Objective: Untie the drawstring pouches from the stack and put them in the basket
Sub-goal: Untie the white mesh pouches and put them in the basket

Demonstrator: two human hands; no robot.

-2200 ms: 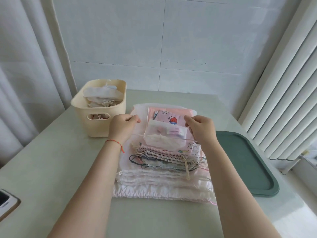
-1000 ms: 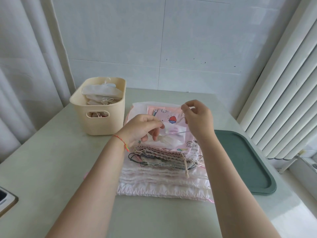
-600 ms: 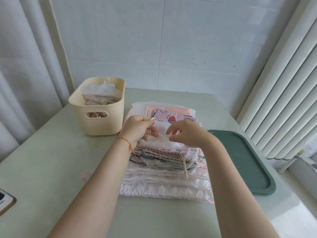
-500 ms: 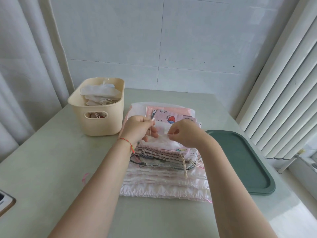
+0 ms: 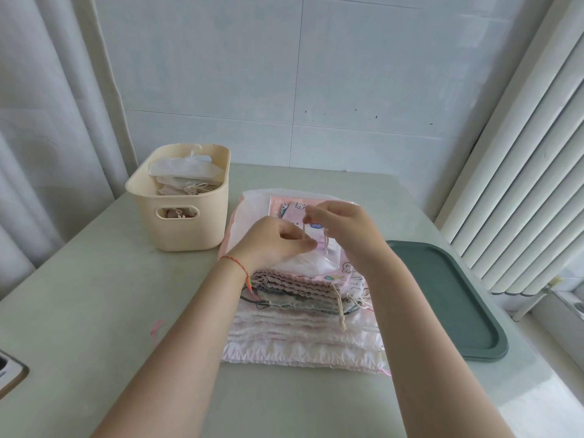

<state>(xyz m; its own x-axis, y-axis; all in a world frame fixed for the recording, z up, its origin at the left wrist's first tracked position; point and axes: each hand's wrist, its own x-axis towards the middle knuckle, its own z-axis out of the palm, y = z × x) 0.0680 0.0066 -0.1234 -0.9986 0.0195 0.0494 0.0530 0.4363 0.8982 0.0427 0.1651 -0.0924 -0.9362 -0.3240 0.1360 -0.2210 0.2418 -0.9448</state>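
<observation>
We see both hands working above the far half of a stack of drawstring pouches (image 5: pixel 303 330) that lies in the middle of the pale green table (image 5: pixel 94 311). The left hand (image 5: pixel 271 245) sits low on the stack, its fingers curled and its thumb (image 5: pixel 301 245) meeting the fingertips in a pinch at the gathered mouth of the top pouch (image 5: pixel 303 263), a small white one. The right hand (image 5: pixel 344 232) is raised slightly higher and just to the right, its fingers bent, with thumb and forefinger closed on a thin pale drawstring (image 5: pixel 304 227) that runs down from that pinch to the left hand's fingertips. The two hands are nearly touching, the string stretched between them. We cannot tell whether the knot is undone.

The top pouch rests on the stack, mostly under and between the two hands; a pink printed pouch (image 5: pixel 289 210) shows just beyond the fingers, and ruffled pouch edges with loose cords spread toward us.

To the left of the stack, a cream plastic basket (image 5: pixel 183 229) stands close beside it, already holding several white pouches (image 5: pixel 183 175). To the right lies a dark green tray (image 5: pixel 448 298), its edge near the stack. A red string bracelet (image 5: pixel 237 263) circles the left wrist. At the near left edge of the table a phone corner (image 5: pixel 9 374) shows. Curtains hang at the left, vertical blinds at the right.
</observation>
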